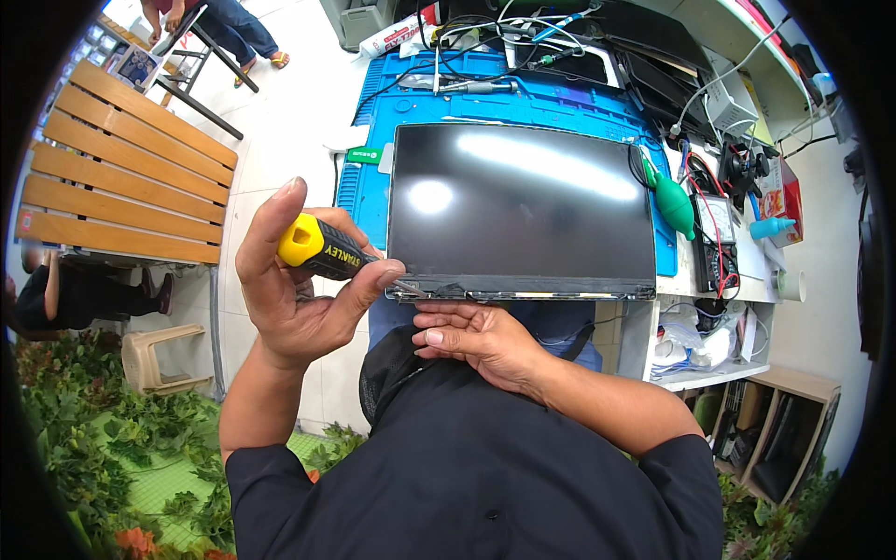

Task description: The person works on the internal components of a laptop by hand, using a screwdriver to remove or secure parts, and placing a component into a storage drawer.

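Observation:
A dark laptop screen panel [523, 210] lies face up on a blue work mat [378, 107], its lower edge toward me. Along that edge runs a thin strip [523, 295] with exposed parts. My left hand [303, 280] is closed round a screwdriver [327, 249] with a yellow and black handle. The screwdriver's shaft points at the panel's lower left corner; whether the tip touches it I cannot tell. My right hand [485, 345] is just below the panel's near edge, fingers curled loosely and apart, with nothing visible in them.
A green rubber air blower [674, 205] lies right of the panel, near a multimeter [717, 266]. Cables, a white tube [397, 35] and a pen-like metal tool [476, 86] crowd the back. A slatted wooden bench [131, 163] stands left; another person [229, 33] is at the far left.

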`<action>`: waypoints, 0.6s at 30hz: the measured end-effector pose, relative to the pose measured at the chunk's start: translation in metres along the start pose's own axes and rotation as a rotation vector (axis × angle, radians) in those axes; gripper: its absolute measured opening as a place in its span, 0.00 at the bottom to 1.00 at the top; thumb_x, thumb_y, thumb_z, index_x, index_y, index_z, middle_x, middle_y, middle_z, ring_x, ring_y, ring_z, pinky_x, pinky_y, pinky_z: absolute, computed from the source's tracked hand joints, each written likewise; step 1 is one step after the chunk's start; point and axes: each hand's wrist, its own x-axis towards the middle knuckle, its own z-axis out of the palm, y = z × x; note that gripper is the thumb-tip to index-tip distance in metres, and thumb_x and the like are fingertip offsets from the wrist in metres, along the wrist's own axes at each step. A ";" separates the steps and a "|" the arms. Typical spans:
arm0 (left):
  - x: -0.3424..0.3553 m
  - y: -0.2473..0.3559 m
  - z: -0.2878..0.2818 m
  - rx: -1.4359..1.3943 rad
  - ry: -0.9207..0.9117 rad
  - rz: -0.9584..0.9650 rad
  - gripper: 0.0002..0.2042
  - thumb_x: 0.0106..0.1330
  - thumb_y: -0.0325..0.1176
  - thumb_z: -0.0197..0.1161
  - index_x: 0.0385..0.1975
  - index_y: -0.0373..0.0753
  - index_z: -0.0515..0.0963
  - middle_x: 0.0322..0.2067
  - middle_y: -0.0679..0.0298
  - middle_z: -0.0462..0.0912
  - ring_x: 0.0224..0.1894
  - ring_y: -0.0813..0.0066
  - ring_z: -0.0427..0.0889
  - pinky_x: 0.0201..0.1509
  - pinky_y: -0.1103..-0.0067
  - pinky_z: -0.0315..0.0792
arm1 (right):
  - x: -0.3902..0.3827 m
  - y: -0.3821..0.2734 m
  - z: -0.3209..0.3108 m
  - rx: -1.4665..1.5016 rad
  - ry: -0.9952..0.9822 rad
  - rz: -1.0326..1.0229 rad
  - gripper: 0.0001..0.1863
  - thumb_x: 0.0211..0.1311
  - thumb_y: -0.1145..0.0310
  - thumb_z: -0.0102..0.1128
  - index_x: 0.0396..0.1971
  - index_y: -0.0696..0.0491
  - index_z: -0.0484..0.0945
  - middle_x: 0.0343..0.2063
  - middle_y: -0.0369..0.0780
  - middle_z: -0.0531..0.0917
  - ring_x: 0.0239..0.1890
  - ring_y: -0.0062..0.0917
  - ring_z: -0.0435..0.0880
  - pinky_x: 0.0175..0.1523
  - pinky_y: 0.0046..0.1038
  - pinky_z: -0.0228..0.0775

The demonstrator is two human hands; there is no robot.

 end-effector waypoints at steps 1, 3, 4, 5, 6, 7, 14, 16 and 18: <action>0.000 0.001 0.001 0.005 0.004 0.000 0.49 0.68 0.18 0.76 0.83 0.43 0.48 0.44 0.52 0.82 0.40 0.71 0.87 0.45 0.73 0.90 | 0.000 0.001 -0.001 -0.021 -0.006 0.025 0.40 0.75 0.68 0.74 0.78 0.64 0.64 0.67 0.47 0.78 0.65 0.29 0.83 0.72 0.33 0.77; 0.000 0.000 -0.001 -0.001 -0.004 0.004 0.49 0.68 0.18 0.76 0.83 0.42 0.48 0.44 0.52 0.82 0.40 0.71 0.87 0.45 0.73 0.90 | -0.001 0.004 -0.003 -0.064 -0.018 0.073 0.42 0.76 0.65 0.73 0.81 0.64 0.60 0.69 0.49 0.77 0.68 0.30 0.80 0.75 0.33 0.73; 0.000 -0.001 -0.001 -0.004 -0.008 0.007 0.49 0.68 0.18 0.76 0.83 0.42 0.48 0.44 0.52 0.82 0.40 0.72 0.87 0.45 0.73 0.90 | 0.000 0.005 -0.003 -0.152 -0.027 0.083 0.44 0.77 0.64 0.72 0.82 0.64 0.57 0.70 0.50 0.76 0.70 0.31 0.78 0.76 0.33 0.70; 0.001 -0.001 0.000 -0.008 -0.004 -0.003 0.49 0.68 0.18 0.76 0.83 0.42 0.48 0.44 0.52 0.82 0.39 0.72 0.87 0.44 0.74 0.89 | 0.001 0.008 -0.002 -0.239 -0.035 0.093 0.46 0.78 0.62 0.71 0.83 0.64 0.54 0.71 0.50 0.75 0.72 0.31 0.76 0.78 0.33 0.67; 0.001 0.000 0.000 -0.010 0.002 -0.014 0.49 0.68 0.18 0.76 0.83 0.42 0.48 0.44 0.52 0.82 0.39 0.72 0.87 0.44 0.74 0.89 | 0.001 0.009 -0.001 -0.327 -0.044 0.103 0.48 0.78 0.60 0.70 0.84 0.64 0.51 0.72 0.51 0.74 0.74 0.31 0.74 0.79 0.33 0.64; 0.001 0.000 0.001 -0.012 0.007 -0.024 0.49 0.68 0.18 0.76 0.83 0.42 0.48 0.44 0.52 0.82 0.39 0.72 0.87 0.44 0.74 0.89 | 0.002 0.011 -0.002 -0.375 -0.108 0.092 0.52 0.80 0.57 0.68 0.86 0.63 0.43 0.75 0.50 0.71 0.76 0.32 0.70 0.82 0.33 0.58; 0.000 -0.010 0.009 -0.028 0.064 0.072 0.50 0.58 0.22 0.86 0.78 0.35 0.58 0.42 0.56 0.84 0.38 0.74 0.88 0.37 0.80 0.84 | 0.002 0.010 -0.002 -0.382 -0.174 0.018 0.47 0.82 0.62 0.66 0.86 0.60 0.45 0.76 0.48 0.69 0.72 0.31 0.75 0.76 0.34 0.68; -0.002 -0.010 0.007 0.002 0.042 0.096 0.49 0.57 0.24 0.88 0.76 0.36 0.60 0.44 0.55 0.84 0.38 0.74 0.88 0.37 0.80 0.84 | 0.002 0.008 -0.001 -0.301 -0.159 0.033 0.45 0.82 0.64 0.66 0.85 0.59 0.48 0.75 0.47 0.70 0.70 0.31 0.77 0.72 0.35 0.74; -0.003 -0.006 0.009 0.053 0.073 0.091 0.48 0.55 0.27 0.90 0.73 0.35 0.63 0.46 0.55 0.84 0.38 0.74 0.87 0.37 0.79 0.83 | 0.003 0.009 -0.002 -0.229 -0.138 0.008 0.42 0.80 0.64 0.66 0.84 0.58 0.53 0.75 0.48 0.71 0.70 0.31 0.77 0.68 0.34 0.77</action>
